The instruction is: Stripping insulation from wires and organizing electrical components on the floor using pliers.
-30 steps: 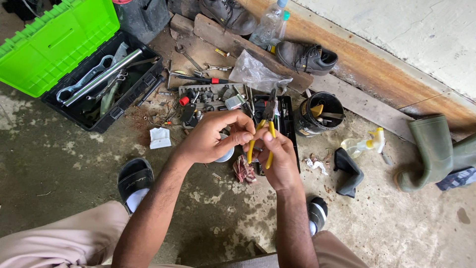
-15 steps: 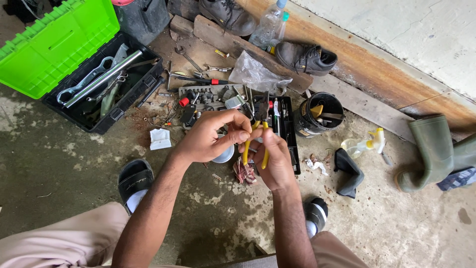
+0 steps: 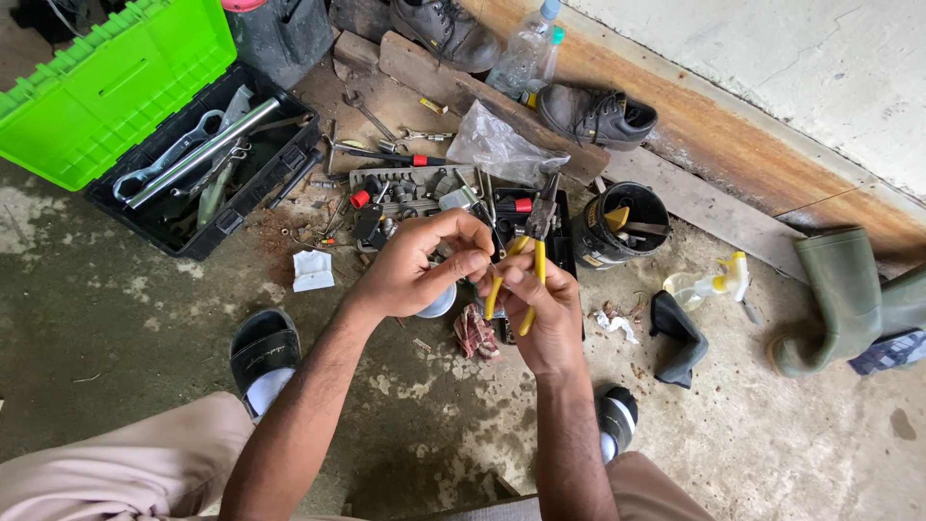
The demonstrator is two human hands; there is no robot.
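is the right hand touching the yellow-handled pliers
Touching: the head view shows the right hand closed around the yellow-handled pliers, its fingers wrapped over both handles.

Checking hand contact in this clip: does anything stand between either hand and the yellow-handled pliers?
Nothing visible does. The right hand grips the yellow-handled pliers directly by the handles, and the left hand pinches right beside them, fingertips meeting the right hand's.

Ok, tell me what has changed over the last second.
Very little. The right hand keeps its grip on the yellow-handled pliers, tilting them slightly. The left hand stays pinched by the pliers' handles; what it holds is hidden. The green toolbox, the black bucket and the boot stayed put.
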